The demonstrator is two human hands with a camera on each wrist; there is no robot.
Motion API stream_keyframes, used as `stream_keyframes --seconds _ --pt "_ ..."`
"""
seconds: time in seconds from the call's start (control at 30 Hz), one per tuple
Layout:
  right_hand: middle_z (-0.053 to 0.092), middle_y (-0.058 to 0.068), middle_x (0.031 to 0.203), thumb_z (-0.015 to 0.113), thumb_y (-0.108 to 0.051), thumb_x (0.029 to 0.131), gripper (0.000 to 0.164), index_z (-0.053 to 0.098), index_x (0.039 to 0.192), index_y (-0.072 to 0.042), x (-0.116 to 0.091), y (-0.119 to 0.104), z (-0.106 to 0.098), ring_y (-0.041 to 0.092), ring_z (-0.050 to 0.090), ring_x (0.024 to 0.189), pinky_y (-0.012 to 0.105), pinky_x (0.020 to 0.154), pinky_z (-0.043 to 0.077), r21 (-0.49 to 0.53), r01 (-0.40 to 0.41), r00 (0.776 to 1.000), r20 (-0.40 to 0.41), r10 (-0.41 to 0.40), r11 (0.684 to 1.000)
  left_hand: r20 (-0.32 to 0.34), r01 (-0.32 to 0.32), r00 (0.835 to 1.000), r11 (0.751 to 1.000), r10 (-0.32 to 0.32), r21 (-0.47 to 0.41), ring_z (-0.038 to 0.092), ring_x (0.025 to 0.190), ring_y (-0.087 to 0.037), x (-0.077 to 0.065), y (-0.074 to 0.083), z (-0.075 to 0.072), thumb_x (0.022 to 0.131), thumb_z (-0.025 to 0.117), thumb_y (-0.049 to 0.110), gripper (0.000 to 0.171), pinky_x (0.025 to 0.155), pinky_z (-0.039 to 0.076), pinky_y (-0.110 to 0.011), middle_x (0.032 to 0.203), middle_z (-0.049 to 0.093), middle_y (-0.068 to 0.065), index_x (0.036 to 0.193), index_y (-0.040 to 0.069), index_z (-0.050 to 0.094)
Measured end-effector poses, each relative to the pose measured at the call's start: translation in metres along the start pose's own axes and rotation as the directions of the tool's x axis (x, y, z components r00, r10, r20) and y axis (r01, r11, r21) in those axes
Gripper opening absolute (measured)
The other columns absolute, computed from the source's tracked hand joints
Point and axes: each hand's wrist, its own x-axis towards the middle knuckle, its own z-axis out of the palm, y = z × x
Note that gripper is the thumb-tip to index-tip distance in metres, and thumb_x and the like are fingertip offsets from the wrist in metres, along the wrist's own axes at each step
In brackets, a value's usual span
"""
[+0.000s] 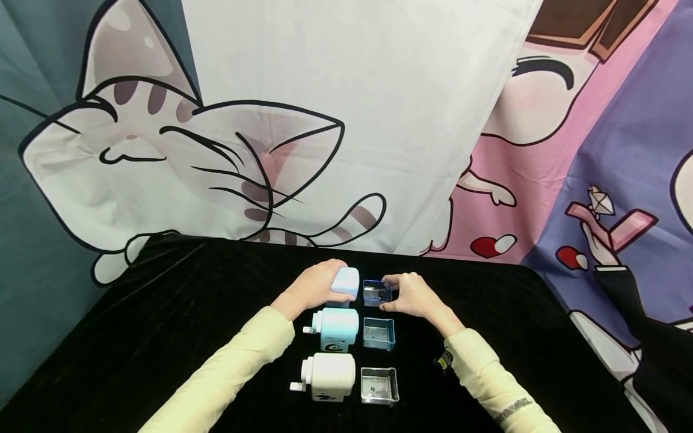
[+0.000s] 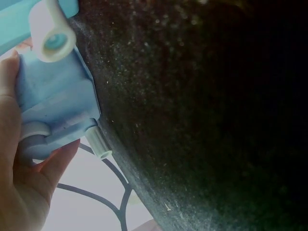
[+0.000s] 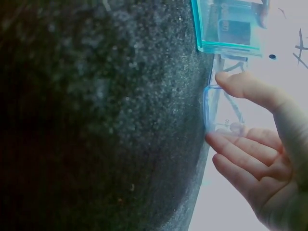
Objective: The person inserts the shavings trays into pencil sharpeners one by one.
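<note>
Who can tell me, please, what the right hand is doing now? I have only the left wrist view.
Observer: The right hand holds a small blue see-through tray between its thumb and fingers.
Operator: Thank you. Are there other trays near to it?
Observer: Yes, a turquoise tray and a colourless tray stand in line with it, nearer the head camera.
Operator: I see a blue sharpener and part of a turquoise one. Is there also a third sharpener?
Observer: Yes, a white sharpener stands just left of the colourless tray in the head view.
</note>
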Motion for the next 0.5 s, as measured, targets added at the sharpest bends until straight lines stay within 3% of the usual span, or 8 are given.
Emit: stream_keyframes --seconds 0.5 --pt "0.069 0.005 0.094 0.080 -0.035 0.061 0.056 0.064 0.106 -0.005 0.0029 -0.0028 0.0003 0.009 0.062 0.083 0.032 0.075 0.051 0.003 -0.028 0.999 0.035 0.027 1.000 0.000 -0.030 1.000 1.000 0.030 0.004 0.052 0.087 -0.012 0.0013 -0.0003 -0.0016 0.072 0.067 0.057 0.072 0.078 0.047 -0.031 0.108 0.057 -0.003 0.121 0.008 0.048"
